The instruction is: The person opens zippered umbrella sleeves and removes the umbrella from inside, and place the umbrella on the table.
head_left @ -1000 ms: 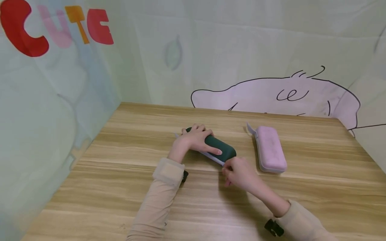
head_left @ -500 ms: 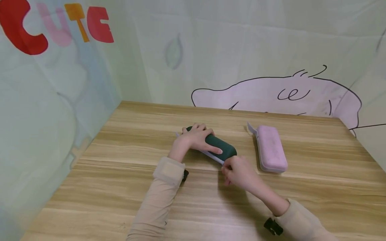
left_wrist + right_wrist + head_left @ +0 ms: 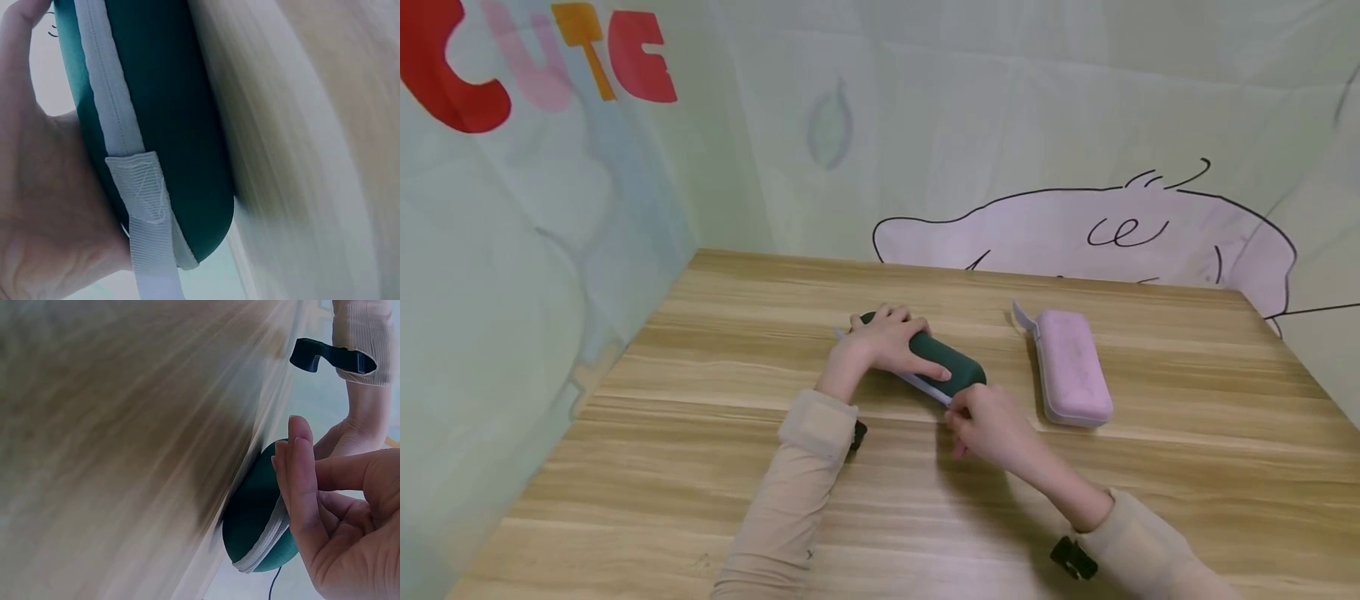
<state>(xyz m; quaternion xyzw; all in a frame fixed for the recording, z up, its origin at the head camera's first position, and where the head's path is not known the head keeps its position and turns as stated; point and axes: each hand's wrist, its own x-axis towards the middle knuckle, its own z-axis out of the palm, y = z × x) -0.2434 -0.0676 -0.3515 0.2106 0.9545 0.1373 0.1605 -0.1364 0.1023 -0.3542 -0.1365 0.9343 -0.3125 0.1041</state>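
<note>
I see scarcely any change: left hand (image 3: 887, 343) grips the green case (image 3: 952, 362), right hand (image 3: 994, 427) pinches at its zip (image 3: 265, 541), work seemingly paused.

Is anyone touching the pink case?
No, the pink case lies by itself on the wooden table, with bare wood between it and the green case.

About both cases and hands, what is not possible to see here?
Head view: part of the dark green rounded case, beneath the left hand.
Head view: what exactly the right hand pinches, hidden by its fingers.
Left wrist view: rest of the pale ribbed fabric strap, cut off by bottom edge.
Head view: inside of the pink rounded case, hidden by its shell.
</note>
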